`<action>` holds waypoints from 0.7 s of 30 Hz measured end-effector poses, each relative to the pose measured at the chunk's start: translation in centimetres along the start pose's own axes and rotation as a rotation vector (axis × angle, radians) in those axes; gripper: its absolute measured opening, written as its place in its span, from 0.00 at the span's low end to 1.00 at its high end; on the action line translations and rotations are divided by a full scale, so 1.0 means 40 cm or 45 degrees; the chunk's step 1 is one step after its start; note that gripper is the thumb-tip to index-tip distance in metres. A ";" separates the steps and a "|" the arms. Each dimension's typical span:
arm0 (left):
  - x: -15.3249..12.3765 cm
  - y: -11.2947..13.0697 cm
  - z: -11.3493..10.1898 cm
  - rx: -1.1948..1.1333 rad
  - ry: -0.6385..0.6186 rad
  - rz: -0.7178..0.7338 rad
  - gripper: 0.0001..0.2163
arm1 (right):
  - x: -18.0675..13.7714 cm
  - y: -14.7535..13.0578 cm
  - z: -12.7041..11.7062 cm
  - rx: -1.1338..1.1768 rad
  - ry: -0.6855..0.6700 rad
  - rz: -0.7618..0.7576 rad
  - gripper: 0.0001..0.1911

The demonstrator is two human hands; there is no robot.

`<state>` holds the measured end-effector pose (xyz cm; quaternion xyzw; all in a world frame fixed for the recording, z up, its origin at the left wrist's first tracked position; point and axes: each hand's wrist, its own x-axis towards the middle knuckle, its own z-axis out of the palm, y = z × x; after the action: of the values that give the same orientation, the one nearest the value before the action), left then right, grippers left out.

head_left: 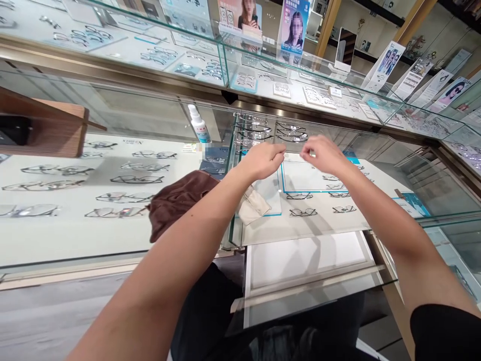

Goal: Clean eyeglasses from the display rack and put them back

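Both my arms reach over an open glass display case of spectacles. My left hand (265,159) is closed in a pinch above the white display tray (300,228). My right hand (323,153) is also pinched, a short gap away at the same height. What the fingers hold is too thin to make out against the rows of dark-framed spectacles (291,135) right behind them. More spectacles (302,212) lie on the tray below the hands. A beige cloth (254,208) lies under my left wrist.
A brown cloth (180,200) lies on the glass top left of my arm. A spray bottle (198,125) stands inside the case, and a wooden stand (45,128) sits at far left. Leaflets and posters (295,25) line the upper counter. A glass edge (233,190) divides the cases.
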<state>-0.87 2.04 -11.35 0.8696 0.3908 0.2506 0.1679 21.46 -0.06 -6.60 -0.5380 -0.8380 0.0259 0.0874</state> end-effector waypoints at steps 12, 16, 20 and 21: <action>-0.002 0.011 0.004 -0.027 -0.063 0.045 0.09 | 0.288 0.141 0.148 -0.372 -0.014 0.057 0.13; -0.005 0.016 0.001 -0.058 -0.080 0.034 0.10 | 0.302 0.144 0.164 -0.380 0.017 0.071 0.14; 0.001 0.010 0.010 -0.330 -0.071 0.027 0.09 | 0.250 0.140 0.150 -0.360 0.068 0.058 0.15; 0.005 0.007 0.015 -0.470 -0.090 0.033 0.09 | 0.222 0.139 0.140 -0.342 0.082 0.065 0.14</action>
<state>-0.25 1.94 -11.63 0.8374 0.3208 0.2896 0.3347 21.86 10.61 -11.81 -0.5667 -0.8166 -0.1018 0.0408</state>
